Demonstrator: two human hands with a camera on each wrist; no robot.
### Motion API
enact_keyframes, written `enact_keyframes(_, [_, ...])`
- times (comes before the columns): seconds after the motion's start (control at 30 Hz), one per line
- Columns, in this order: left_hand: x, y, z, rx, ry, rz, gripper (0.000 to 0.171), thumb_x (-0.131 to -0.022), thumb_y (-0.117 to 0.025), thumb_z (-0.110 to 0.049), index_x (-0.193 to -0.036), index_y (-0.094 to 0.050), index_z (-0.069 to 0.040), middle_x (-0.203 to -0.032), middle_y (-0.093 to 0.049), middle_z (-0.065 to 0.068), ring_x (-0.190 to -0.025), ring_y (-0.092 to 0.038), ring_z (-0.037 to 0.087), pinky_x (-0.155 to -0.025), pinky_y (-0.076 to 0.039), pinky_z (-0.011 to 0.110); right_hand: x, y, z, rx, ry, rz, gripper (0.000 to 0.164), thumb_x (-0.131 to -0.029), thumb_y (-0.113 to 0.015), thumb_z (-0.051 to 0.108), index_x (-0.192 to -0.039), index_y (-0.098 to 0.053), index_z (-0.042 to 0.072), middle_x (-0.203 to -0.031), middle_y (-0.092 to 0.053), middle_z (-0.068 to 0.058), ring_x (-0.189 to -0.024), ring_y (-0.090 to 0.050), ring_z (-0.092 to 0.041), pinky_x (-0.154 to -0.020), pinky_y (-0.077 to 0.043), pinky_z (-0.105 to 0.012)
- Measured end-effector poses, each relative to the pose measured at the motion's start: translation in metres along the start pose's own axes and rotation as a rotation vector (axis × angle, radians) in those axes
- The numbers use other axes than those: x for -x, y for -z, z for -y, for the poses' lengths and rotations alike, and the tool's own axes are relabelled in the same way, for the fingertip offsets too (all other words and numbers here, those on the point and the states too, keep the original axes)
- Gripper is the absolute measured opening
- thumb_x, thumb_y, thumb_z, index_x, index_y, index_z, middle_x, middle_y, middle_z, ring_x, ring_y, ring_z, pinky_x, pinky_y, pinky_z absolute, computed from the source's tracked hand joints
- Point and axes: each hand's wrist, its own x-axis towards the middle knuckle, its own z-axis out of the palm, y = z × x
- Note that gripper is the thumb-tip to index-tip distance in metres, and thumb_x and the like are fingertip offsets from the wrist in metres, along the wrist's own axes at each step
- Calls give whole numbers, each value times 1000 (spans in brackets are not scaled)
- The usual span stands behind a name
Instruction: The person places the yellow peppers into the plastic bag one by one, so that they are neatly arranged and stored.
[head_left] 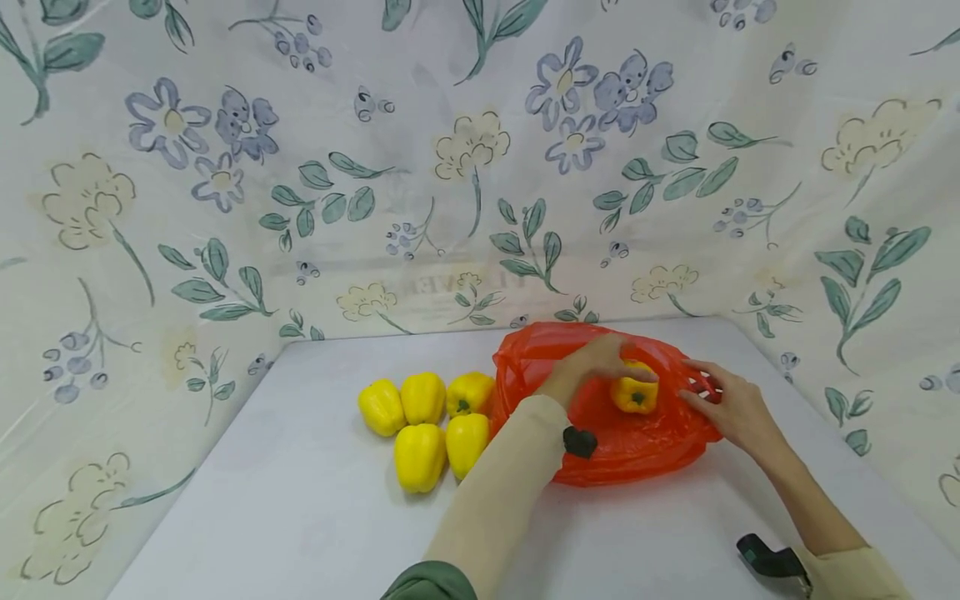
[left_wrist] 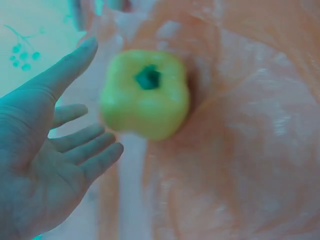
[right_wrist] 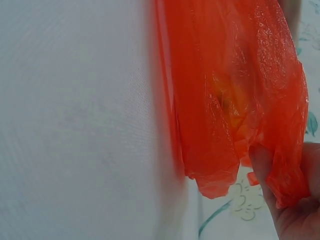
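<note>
A red plastic bag (head_left: 667, 433) lies on the table with its mouth spread toward me. Inside it rests a yellow bell pepper (head_left: 634, 398), green stem facing out. My left hand (head_left: 588, 367) reaches into the bag mouth. In the left wrist view, that hand (left_wrist: 55, 155) has its fingers extended beside the pepper (left_wrist: 145, 100) and holds nothing. My right hand (head_left: 735, 408) grips the bag's right edge. The right wrist view shows the bunched red film of the bag (right_wrist: 215, 115) between the thumb and fingers of this hand (right_wrist: 295, 215).
Several yellow bell peppers (head_left: 420, 458) stand grouped left of the bag, close to its side. My left forearm crosses in front of them. A floral sheet (head_left: 465, 167) hangs behind the white table (head_left: 285, 500). Black wrist devices (head_left: 772, 558) sit on both arms.
</note>
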Motion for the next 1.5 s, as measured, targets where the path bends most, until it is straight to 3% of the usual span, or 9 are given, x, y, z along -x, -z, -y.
enact_keyframes(0.2, [1, 30, -14, 78, -135, 9, 60, -85, -70, -53, -137, -53, -29, -132, -61, -5, -116, -57, 11, -97, -52, 31, -1, 0, 0, -3, -24, 20, 56, -94, -66, 20, -144, -44, 5, -126, -57, -31, -95, -65, -40, -64, -61, -33])
enact_keyframes(0.37, [17, 59, -17, 151, -245, -5, 57, -87, -70, -48, -137, -53, -29, -131, -63, -2, -114, -61, 12, -89, -55, 25, -2, -2, 1, -16, -33, 24, 57, -94, -66, 20, -145, -44, 6, -127, -57, -31, -93, -66, -37, -64, -61, -31])
enact_keyframes(0.5, [33, 82, -9, 177, -313, -49, 57, -88, -70, -46, -139, -53, -28, -132, -62, 1, -116, -63, 14, -89, -55, 24, -2, -2, 1, -11, -24, 14, 56, -94, -66, 20, -144, -45, 6, -128, -57, -30, -93, -65, -36, -65, -61, -32])
enact_keyframes(0.67, [56, 108, 13, 228, -367, -136, 54, -88, -70, -43, -138, -54, -25, -128, -65, 2, -115, -64, 14, -93, -55, 26, -2, -4, 1, 3, -4, -15, 54, -93, -67, 17, -142, -47, 5, -127, -58, -30, -91, -65, -35, -66, -61, -35])
enact_keyframes(0.83, [82, 126, 41, 222, -351, -167, 52, -89, -69, -42, -137, -54, -27, -129, -64, 1, -115, -64, 15, -95, -55, 34, -2, -6, -1, 11, 1, -23, 54, -92, -68, 17, -141, -48, 5, -126, -58, -30, -91, -65, -36, -66, -61, -36])
enact_keyframes(1.07, [113, 136, 82, 202, -364, -204, 49, -91, -70, -35, -137, -55, -25, -129, -64, 5, -116, -65, 19, -97, -54, 39, -2, -6, -2, 36, 29, -41, 53, -92, -68, 17, -140, -49, 5, -124, -59, -30, -89, -63, -34, -67, -61, -37])
enact_keyframes(1.33, [151, 136, 124, 200, -303, -253, 44, -91, -69, -36, -133, -58, -27, -124, -66, -1, -113, -66, 16, -92, -57, 36, -2, -5, -3, 32, 21, -37, 53, -92, -68, 18, -140, -49, 5, -127, -58, -30, -92, -63, -37, -69, -61, -41])
enact_keyframes(1.5, [178, 132, 154, 202, -241, -239, 44, -91, -69, -37, -132, -58, -26, -126, -65, -1, -114, -65, 18, -93, -57, 36, -1, -5, -4, 29, 20, -35, 53, -92, -68, 18, -140, -49, 5, -125, -59, -30, -89, -63, -34, -66, -61, -37])
